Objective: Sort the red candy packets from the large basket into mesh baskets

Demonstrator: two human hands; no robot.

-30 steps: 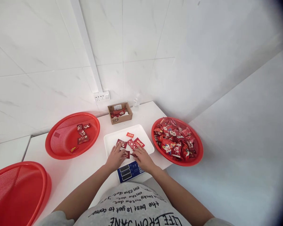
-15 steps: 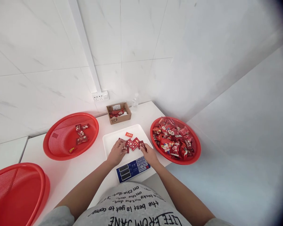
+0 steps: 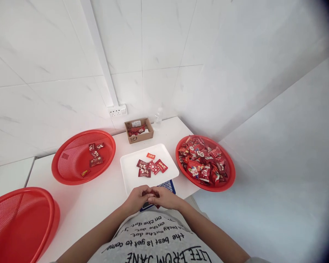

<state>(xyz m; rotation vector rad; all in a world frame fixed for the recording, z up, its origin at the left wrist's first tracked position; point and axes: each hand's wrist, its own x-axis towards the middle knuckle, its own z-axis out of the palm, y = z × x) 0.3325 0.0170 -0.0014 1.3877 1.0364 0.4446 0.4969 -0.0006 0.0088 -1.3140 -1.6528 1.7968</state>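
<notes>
From my head camera, I am holding my left hand point(image 3: 138, 199) and right hand point(image 3: 164, 197) together, fingertips meeting over the scale point(image 3: 168, 185), whether pinching anything I cannot tell, while red packets point(image 3: 150, 167) are lying on the white tray point(image 3: 131, 175) just beyond.

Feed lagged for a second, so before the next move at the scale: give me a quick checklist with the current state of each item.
1. Both hands off the white tray: ok; left hand and right hand meet over the scale keypad.
2. Packets lie inside the tray: ok, none over the rim.
3. Scale display readable: not ok, the hands cover it.
4. Hands hold something: cannot tell, the fingers hide it.
5. Right basket has stock: ok, well filled.
6. Left basket has room: ok, few packets.
</notes>
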